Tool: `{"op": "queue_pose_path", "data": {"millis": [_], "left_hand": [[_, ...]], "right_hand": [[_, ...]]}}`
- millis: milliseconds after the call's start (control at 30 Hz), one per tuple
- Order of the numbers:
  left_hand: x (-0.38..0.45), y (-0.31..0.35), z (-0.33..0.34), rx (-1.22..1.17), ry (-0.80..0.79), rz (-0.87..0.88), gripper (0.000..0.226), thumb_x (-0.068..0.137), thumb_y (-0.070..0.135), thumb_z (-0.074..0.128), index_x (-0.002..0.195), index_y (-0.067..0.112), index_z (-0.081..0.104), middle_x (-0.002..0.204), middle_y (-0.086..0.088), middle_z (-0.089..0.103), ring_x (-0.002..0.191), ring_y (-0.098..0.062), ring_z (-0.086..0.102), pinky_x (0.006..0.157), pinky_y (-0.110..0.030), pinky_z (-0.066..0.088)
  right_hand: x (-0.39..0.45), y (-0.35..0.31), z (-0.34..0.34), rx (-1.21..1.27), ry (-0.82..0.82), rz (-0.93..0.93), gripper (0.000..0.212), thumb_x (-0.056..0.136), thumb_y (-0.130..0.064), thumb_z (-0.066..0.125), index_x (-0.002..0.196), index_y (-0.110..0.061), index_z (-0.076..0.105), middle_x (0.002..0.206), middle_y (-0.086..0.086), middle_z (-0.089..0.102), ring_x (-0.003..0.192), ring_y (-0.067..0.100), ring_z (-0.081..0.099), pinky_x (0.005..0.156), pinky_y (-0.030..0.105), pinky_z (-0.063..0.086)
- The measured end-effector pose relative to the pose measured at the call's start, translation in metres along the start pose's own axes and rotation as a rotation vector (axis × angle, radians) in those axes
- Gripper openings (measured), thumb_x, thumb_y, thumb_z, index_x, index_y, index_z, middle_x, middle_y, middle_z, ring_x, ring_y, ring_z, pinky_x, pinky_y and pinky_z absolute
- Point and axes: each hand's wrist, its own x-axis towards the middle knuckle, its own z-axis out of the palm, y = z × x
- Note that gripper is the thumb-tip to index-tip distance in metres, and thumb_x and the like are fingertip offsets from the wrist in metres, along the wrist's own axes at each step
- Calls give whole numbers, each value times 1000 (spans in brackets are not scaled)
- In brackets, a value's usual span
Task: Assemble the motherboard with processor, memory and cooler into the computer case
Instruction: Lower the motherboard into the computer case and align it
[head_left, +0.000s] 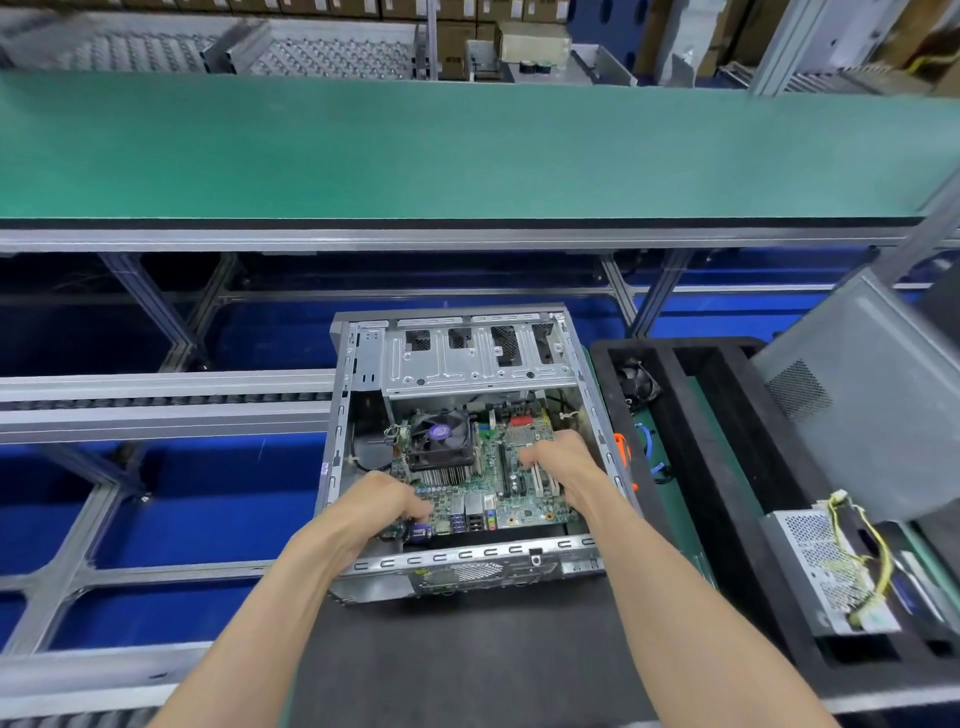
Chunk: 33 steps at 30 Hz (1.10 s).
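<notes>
Motherboard (511, 499) inside computer case (363, 364); both hands (387, 501) (563, 457) on board.

The left hand (387, 501) covers the motherboard's (519, 499) near-left corner, its fingertips hidden. The right hand (558, 460) masks the board's right edge. The side panel (852, 395) and power supply (826, 566) run off the right edge.

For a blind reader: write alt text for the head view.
Both hands, left hand and right hand, hold a motherboard with its cooler inside an open computer case. A green conveyor belt runs behind.
</notes>
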Motion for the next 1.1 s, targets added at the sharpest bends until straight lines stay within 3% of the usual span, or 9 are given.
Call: {"op": "queue_pose_path", "data": {"millis": [100, 200, 300, 367, 533, 600, 700, 867, 1100], "left_hand": [[3, -2, 0, 68, -50, 49, 25, 79, 12, 74, 62, 20, 58, 106, -8, 65, 109, -20, 56, 104, -40, 35], [6, -6, 2, 205, -121, 86, 32, 86, 14, 71, 63, 9, 50, 88, 5, 55, 87, -2, 50, 88, -29, 39], [7, -5, 4, 236, -132, 104, 34, 87, 18, 74, 57, 13, 58, 104, 8, 64, 105, -9, 51, 102, -37, 34], [7, -5, 8, 232, -127, 109, 31, 85, 18, 77, 61, 12, 59, 93, 10, 64, 108, -13, 54, 101, -38, 35], [10, -3, 12, 310, -138, 78, 39, 84, 20, 79, 51, 14, 59, 101, -7, 71, 122, -28, 54, 102, -41, 38], [12, -3, 13, 364, -158, 72, 34, 83, 20, 81, 56, 9, 61, 88, -6, 71, 120, -25, 56, 95, -36, 41], [12, -1, 16, 423, -142, 91, 34, 80, 19, 83, 53, 15, 63, 109, -4, 66, 115, -15, 53, 88, -32, 45], [11, -9, 16, 499, -77, 181, 37, 78, 16, 84, 47, 12, 65, 83, 7, 72, 94, -6, 64, 82, -32, 50], [12, -8, 12, 555, -175, 139, 34, 86, 22, 77, 57, 15, 61, 56, 6, 45, 55, -10, 38, 53, -16, 36]], "right_hand": [[5, 0, 1, -26, 17, 6, 63, 77, 2, 63, 136, 2, 39, 148, 19, 41, 133, 36, 43, 97, 50, 41], [10, -1, 2, -47, 16, 21, 67, 78, 0, 62, 139, 1, 36, 149, 18, 39, 133, 36, 42, 97, 52, 41], [13, -1, 3, -95, 2, 18, 80, 83, -4, 61, 151, -1, 18, 154, 18, 32, 137, 35, 37, 100, 47, 39], [14, 0, 2, -162, -1, -7, 89, 89, -10, 62, 156, -1, 3, 155, 19, 31, 136, 33, 38, 103, 43, 39], [19, 6, 4, -436, 53, -87, 74, 94, -15, 63, 153, -1, 21, 139, 18, 48, 96, 20, 47, 79, 29, 42], [19, 7, 5, -544, 70, -102, 70, 95, -17, 65, 152, -2, 27, 143, 22, 44, 95, 22, 53, 76, 28, 43], [19, 5, 8, -707, 88, -108, 62, 96, -19, 64, 147, 0, 35, 156, 30, 19, 110, 33, 60, 86, 34, 51], [24, 9, 13, -846, 103, -141, 62, 99, -23, 59, 147, 4, 31, 154, 32, 18, 122, 41, 52, 99, 41, 49], [27, 8, 13, -863, 124, -192, 41, 99, -24, 60, 131, 0, 51, 152, 30, 22, 83, 29, 57, 69, 34, 52]]}}
